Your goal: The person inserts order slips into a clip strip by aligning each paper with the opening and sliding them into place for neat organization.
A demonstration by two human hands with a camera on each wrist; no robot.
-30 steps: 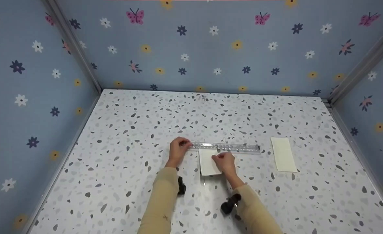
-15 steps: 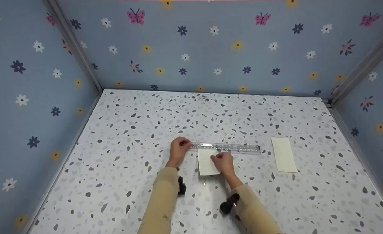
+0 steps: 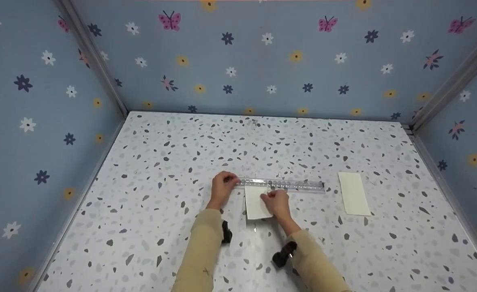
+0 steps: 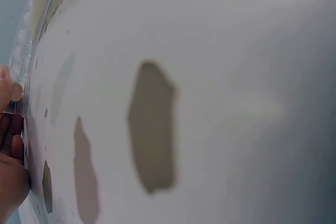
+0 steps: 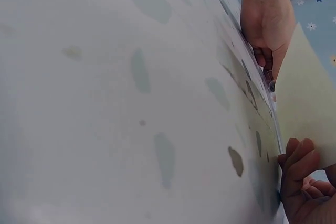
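A clear plastic ruler [image 3: 309, 186] with a row of round holes lies crosswise on the table. My left hand [image 3: 221, 190] pinches its left end between thumb and fingers; the left wrist view shows the thumb on the ruler's clear end [image 4: 20, 59]. My right hand [image 3: 279, 205] pinches a pale cream piece of paper [image 3: 255, 207] near its right edge. In the right wrist view this paper [image 5: 307, 100] stands tilted up off the tabletop. Its far edge meets the ruler's near side; whether it passes beneath the ruler, I cannot tell.
A second cream paper strip [image 3: 354, 194] lies flat to the right of the ruler. The speckled white table [image 3: 161, 170] is bounded by blue flowered panels [image 3: 254, 61] at the back and both sides. A dark camera [image 3: 283, 254] is worn on the right wrist.
My right hand has slid the paper slightly left along the ruler's near side. The left hand and the ruler stay in place.
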